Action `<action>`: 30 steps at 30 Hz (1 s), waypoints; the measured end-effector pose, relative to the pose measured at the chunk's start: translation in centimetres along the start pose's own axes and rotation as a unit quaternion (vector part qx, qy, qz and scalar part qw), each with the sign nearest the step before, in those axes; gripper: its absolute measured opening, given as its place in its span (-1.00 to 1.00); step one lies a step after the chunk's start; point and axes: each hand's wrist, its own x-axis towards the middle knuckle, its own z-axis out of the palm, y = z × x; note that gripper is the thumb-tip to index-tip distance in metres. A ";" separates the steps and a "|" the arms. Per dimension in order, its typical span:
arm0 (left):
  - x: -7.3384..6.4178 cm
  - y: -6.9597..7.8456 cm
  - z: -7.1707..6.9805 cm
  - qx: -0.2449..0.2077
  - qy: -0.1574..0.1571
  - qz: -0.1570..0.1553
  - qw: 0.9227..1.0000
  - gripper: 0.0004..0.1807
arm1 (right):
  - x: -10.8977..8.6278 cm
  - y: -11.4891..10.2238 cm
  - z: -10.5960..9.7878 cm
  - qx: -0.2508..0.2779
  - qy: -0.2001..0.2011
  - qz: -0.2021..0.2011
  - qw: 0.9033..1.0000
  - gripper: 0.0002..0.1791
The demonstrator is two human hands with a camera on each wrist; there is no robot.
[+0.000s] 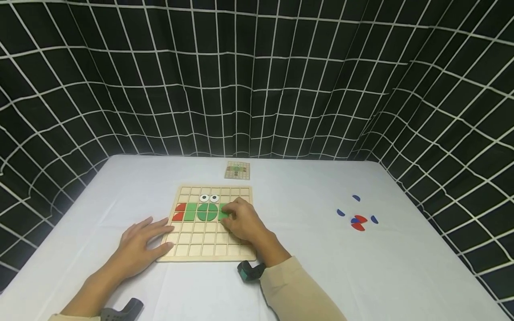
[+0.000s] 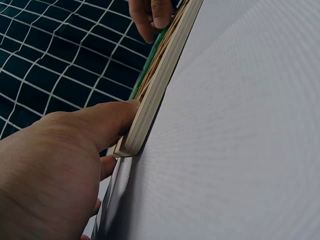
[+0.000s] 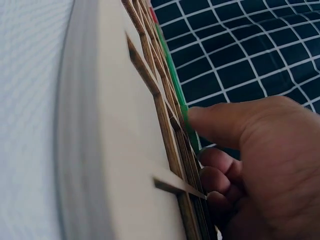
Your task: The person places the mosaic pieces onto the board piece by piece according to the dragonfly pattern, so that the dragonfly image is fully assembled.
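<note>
Lighting over my table [image 1: 305, 249] was even and fairly bright, from above; no glare was recorded. My hands threw only soft, faint shadows on the white cloth. My head view was sharp at centre, and the grid backdrop [image 1: 257, 80] bowed markedly toward the edges. Both wrist views were soft at close range: my left hand [image 2: 55, 165] blurred, the wooden board [image 3: 125, 150] smeared.

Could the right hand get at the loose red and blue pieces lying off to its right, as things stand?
Probably yes: the loose pieces lie on bare table right of the wooden board, with nothing between them and the right hand, though its fingers now touch a green piece.
</note>
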 end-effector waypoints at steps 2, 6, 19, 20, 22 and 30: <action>0.0 -0.1 0.2 -0.001 0.000 0.000 1.000 -0.50 | -0.1 0.0 -0.2 -0.001 0.001 -0.003 1.000 -0.65; 0.1 -0.2 0.5 0.000 -0.004 -0.003 1.000 -0.51 | -0.2 -0.2 -0.9 0.005 0.015 -0.008 1.000 -0.66; 0.3 0.2 0.0 0.007 -0.008 -0.008 1.000 -0.47 | 0.1 0.0 -0.8 -0.015 0.009 0.030 0.999 -0.64; 0.3 0.2 -0.1 0.008 -0.008 -0.010 1.000 -0.47 | 0.2 0.0 -0.8 -0.013 0.011 0.030 0.999 -0.65; 0.3 0.2 0.0 0.007 -0.007 -0.010 1.000 -0.47 | 0.2 0.1 -1.1 -0.005 0.013 0.023 1.000 -0.65; 0.2 -0.1 0.2 0.004 -0.008 -0.016 1.000 -0.48 | -0.7 -1.7 -6.3 0.075 0.050 -0.048 0.995 -0.66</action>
